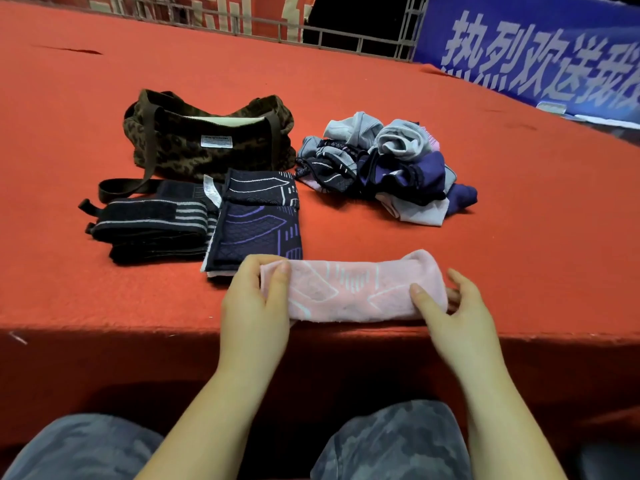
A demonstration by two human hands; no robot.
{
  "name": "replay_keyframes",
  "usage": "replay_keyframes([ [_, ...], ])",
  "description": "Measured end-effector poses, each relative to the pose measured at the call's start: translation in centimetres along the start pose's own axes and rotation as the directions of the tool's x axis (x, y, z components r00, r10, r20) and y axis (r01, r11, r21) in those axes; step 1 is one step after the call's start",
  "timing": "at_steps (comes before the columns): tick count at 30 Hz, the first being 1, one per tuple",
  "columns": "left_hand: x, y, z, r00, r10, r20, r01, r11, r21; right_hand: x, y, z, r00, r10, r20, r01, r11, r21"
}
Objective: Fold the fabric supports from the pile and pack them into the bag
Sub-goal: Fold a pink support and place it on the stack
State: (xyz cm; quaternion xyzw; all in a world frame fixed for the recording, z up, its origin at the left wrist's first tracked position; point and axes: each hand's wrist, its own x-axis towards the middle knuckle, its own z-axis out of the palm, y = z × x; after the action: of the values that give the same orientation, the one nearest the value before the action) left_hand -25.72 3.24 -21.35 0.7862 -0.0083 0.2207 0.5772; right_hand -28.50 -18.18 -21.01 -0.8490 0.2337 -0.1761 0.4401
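A: Head view takes in a broad desk [346, 109] covered in red cloth, with a blue banner [540, 53] bearing white characters behind it on the right and a metal railing [346, 38] along the back edge.

B: And on the desk, biggest first?

A: A leopard-print bag [207, 140] sits back left, its mouth open, one dark strap trailing forward onto the cloth. To its right, a little apart, lies the unfolded pile [384, 164] of grey, navy and purple fabric supports, jumbled together.

B: Anything folded already?

A: Yes. Just in front of the bag are folded black strap-like supports [152, 226] with pale stripes, and touching their right side a stack of folded navy supports [258, 226] with purple and white line patterns.

B: Where is the piece being worked on?

A: A pink support [349, 289] lies stretched flat along the near edge of the desk, just in front of the navy stack. It is a long band with faint white markings.

B: And the hands?

A: The left hand [256, 306] has a grip on the pink support's left end, thumb on top and fingers curled over the edge. The right hand [453, 313] pinches the right end, thumb on top, fingers wrapped behind the fabric. Grey patterned trousers [391, 445] show below.
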Motion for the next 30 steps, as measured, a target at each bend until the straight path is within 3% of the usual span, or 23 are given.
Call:
replay_keyframes([
  [3,0.3,-1.0,-0.5,0.994,0.102,0.041,-0.108,0.974,0.201,-0.8,1.4,0.3,0.994,-0.076,-0.078,0.062,0.983,-0.171],
  [6,0.6,-2.5,-1.6,0.99,0.133,0.051,-0.143,0.908,0.393,-0.8,2.2,0.3,0.984,-0.119,-0.13,0.093,0.977,-0.192],
  [9,-0.2,-3.2,-2.7,0.991,0.132,0.007,-0.123,0.906,0.404,-0.7,2.3,0.4,0.968,-0.156,-0.199,0.117,0.974,-0.194],
  [13,-1.8,-4.2,-3.3,0.967,0.253,0.028,-0.243,0.885,0.396,-1.2,2.8,1.0,0.963,-0.154,-0.222,0.115,0.977,-0.179],
  [18,-2.2,-5.6,-3.7,0.935,0.343,0.092,-0.352,0.862,0.364,-2.0,3.8,1.1,0.961,-0.163,-0.222,0.16,0.987,-0.031],
  [24,-1.3,-3.5,-4.2,0.941,0.335,0.043,-0.337,0.925,0.173,-2.3,1.8,-0.5,0.947,-0.153,-0.284,0.212,0.958,0.192],
  [28,-0.8,-0.4,-4.4,0.992,0.123,0.024,-0.118,0.98,-0.161,-2.3,-1.3,-2.6,0.986,-0.098,-0.138,0.164,0.752,0.639],
  [30,-0.7,1.0,-4.4,0.999,0.035,0.027,-0.025,0.947,-0.319,-2.4,-2.3,-3.3,0.985,-0.154,-0.074,0.161,0.689,0.706],
])
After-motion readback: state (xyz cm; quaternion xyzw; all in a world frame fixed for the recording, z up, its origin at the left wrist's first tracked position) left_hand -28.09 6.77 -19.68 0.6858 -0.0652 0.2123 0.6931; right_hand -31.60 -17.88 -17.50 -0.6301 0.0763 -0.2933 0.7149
